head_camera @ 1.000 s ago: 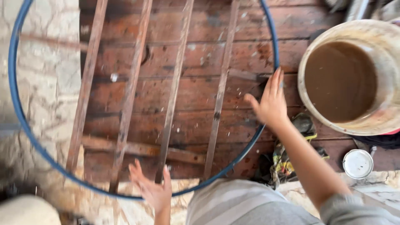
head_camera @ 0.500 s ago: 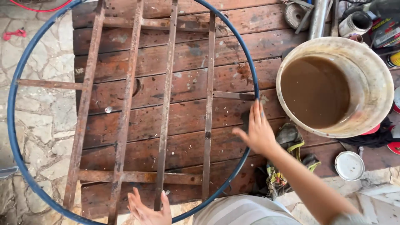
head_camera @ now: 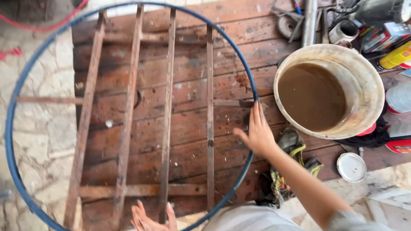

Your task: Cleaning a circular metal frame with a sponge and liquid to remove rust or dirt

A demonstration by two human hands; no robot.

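Hoop [head_camera: 13,128], blue, fills frame left over rusty grid [head_camera: 167,128]. My right hand [head_camera: 257,132] rests on its right rim, grip spread. Left hand [head_camera: 150,218] bottom centre, grip spread too.

One blue hoop [head_camera: 252,92], four long rusty bars [head_camera: 209,107], one bucket [head_camera: 368,85].

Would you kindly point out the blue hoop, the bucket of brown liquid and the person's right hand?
blue hoop [head_camera: 9,128]: head view, on its left arc.
bucket of brown liquid [head_camera: 371,87]: head view, on its pale right rim.
right hand [head_camera: 259,134]: head view, on the back of the hand.
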